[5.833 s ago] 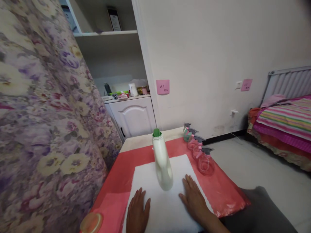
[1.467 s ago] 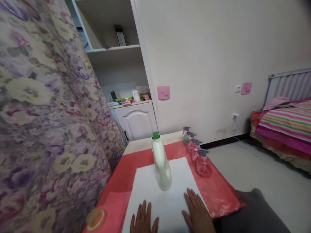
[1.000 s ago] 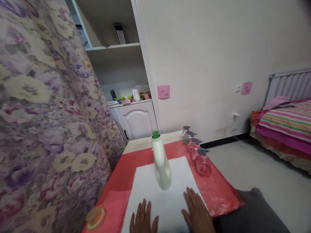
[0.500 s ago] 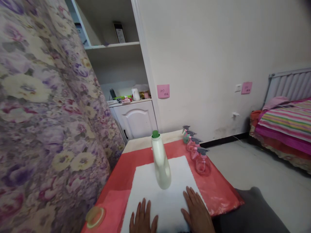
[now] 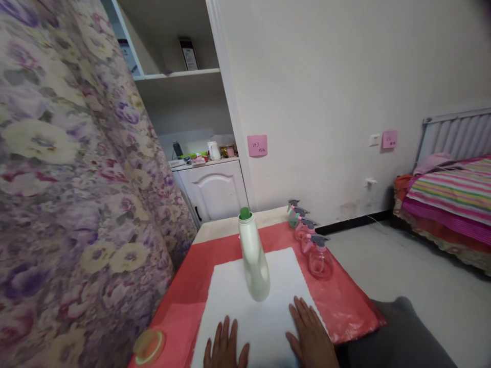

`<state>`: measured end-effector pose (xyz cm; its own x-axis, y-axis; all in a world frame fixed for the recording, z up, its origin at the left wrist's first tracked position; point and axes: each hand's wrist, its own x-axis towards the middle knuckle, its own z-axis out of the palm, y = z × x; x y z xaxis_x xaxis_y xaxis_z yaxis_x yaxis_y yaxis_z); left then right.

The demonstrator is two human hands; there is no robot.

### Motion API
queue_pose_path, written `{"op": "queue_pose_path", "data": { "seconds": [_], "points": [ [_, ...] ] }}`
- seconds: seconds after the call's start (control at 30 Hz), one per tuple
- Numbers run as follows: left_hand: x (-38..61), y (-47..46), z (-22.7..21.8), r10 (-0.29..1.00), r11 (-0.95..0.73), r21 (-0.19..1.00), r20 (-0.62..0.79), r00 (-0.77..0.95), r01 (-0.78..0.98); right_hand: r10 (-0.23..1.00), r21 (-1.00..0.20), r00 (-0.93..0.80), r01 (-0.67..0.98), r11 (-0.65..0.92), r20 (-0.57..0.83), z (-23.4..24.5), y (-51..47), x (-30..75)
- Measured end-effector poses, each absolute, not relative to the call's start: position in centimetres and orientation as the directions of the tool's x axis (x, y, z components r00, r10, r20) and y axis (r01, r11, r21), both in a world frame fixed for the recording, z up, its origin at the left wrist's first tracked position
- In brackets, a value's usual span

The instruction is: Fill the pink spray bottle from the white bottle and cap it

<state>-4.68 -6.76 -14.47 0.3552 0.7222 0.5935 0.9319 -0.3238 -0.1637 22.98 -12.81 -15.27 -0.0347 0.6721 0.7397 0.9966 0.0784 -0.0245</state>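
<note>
A pale green bottle (image 5: 255, 266) with a green spout at its uncapped mouth stands upright on a white cloth (image 5: 230, 286). My left hand (image 5: 225, 346) lies flat near the cloth's front left, fingers spread, holding nothing. On the front right, my right hand (image 5: 310, 332) rests palm down over the cloth, its fingers stretched out and nothing in them. Both hands are apart from the bottle, one to each side in front of it. Left of my left hand sits a round yellowish translucent cap or lid (image 5: 149, 346).
Several spray bottles (image 5: 320, 261), pink and green with grey heads, line the right side of the red table cover (image 5: 355, 312). A floral curtain (image 5: 76, 204) hangs close on the left. Behind are a white cabinet (image 5: 215, 189) and a wall; a bed (image 5: 452, 189) stands far right.
</note>
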Motion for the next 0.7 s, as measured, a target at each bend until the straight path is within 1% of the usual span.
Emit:
{"op": "queue_pose_path", "data": {
  "seconds": [0.1, 0.3, 0.53, 0.7],
  "points": [
    [-4.73, -6.68, -14.67, 0.720, -0.339, -0.158, 0.591, 0.364, 0.927, 0.674, -0.019, -0.036, 0.997, 0.074, 0.738, -15.11, -12.81, 22.98],
    [-4.87, -6.84, -14.45, 0.731, -0.327, -0.191, 0.570, 0.376, 0.926, 0.683, 0.033, -0.068, 0.997, 0.064, 0.728, -14.71, -12.95, 22.96],
    [-5.19, -6.67, -14.57, 0.750, -0.330, -0.197, 0.539, 0.383, 0.923, 0.685, -0.012, -0.048, 0.996, 0.083, 0.727, -15.24, -12.94, 22.99],
    [-5.08, -6.80, -14.33, 0.732, -0.336, -0.196, 0.562, 0.386, 0.921, 0.693, -0.024, -0.033, 0.997, 0.072, 0.720, -15.16, -12.94, 22.92]
  ]
}}
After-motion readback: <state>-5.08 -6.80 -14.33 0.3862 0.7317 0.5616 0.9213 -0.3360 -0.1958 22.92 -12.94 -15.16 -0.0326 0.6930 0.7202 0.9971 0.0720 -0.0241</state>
